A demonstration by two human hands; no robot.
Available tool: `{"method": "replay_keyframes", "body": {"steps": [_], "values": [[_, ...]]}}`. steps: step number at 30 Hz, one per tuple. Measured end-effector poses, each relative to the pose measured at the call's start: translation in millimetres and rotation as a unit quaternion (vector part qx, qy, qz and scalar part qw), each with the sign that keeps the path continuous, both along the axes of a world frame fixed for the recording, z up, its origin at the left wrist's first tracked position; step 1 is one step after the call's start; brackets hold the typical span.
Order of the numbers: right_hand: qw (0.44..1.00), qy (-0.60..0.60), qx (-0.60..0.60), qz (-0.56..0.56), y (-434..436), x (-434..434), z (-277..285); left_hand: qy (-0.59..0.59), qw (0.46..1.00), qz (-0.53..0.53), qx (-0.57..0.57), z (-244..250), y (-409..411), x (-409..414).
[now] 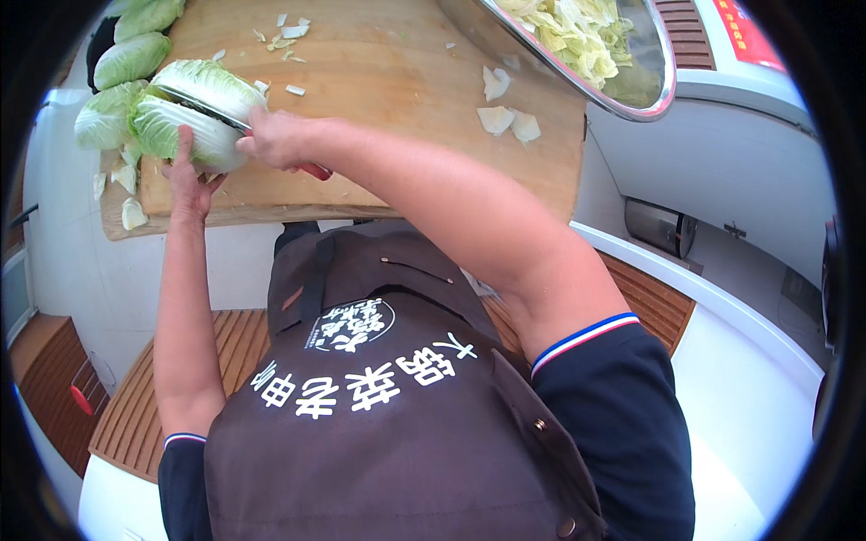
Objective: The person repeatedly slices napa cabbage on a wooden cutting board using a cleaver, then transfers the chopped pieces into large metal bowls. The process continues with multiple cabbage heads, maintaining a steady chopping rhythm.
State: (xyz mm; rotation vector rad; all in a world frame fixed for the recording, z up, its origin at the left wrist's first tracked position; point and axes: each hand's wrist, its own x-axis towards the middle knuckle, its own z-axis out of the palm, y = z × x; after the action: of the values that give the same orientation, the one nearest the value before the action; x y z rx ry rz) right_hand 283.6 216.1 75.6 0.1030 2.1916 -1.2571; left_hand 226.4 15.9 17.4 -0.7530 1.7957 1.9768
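A napa cabbage (208, 80) lies on a wooden cutting board (379, 74) at the upper left, parted lengthwise by a knife (211, 113). The blade sits down in the gap between the two sides, so its edge is hidden; whether the halves are fully separate I cannot tell. My right hand (276, 138) grips the knife, whose red handle end shows below the palm. Against the near side of the cabbage rests my left hand (189, 179), thumb and fingers spread to hold it.
More napa cabbages (132, 61) line the board's left edge. Loose leaf pieces (497, 120) and small white scraps (294, 32) are scattered over the wood. At the upper right, a metal basin (659, 88) holds cut cabbage leaves (575, 40). Slatted brown benches (643, 291) flank me.
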Motion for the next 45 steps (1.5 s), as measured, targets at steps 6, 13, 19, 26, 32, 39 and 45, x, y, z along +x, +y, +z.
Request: {"method": "replay_keyframes", "body": {"steps": [6, 13, 19, 26, 32, 39, 45], "values": [[0.982, -0.078, -0.171, -0.012, 16, 5, -4, -0.028, 0.998, -0.037, 0.032, 0, -8, -5], [0.945, -0.152, -0.277, -0.089, 43, 26, 4, -0.032, 0.996, -0.052, 0.069, -9, -16, -10], [0.879, -0.168, -0.318, -0.314, 75, 40, 15, -0.049, 0.996, -0.05, 0.054, -9, -18, -12], [0.848, -0.098, -0.267, -0.446, 142, 74, 31, -0.056, 0.995, -0.086, -0.009, 8, -11, -4], [0.937, -0.013, 0.252, -0.242, 178, 128, 57, -0.098, 0.991, -0.088, -0.031, 18, -14, -2], [0.871, -0.029, 0.475, -0.126, 165, 173, 77, -0.097, 0.988, -0.117, -0.012, 15, -32, -7], [0.777, -0.077, 0.623, -0.042, 153, 177, 79, -0.092, 0.986, -0.139, 0.0, -7, -60, -21]]}}
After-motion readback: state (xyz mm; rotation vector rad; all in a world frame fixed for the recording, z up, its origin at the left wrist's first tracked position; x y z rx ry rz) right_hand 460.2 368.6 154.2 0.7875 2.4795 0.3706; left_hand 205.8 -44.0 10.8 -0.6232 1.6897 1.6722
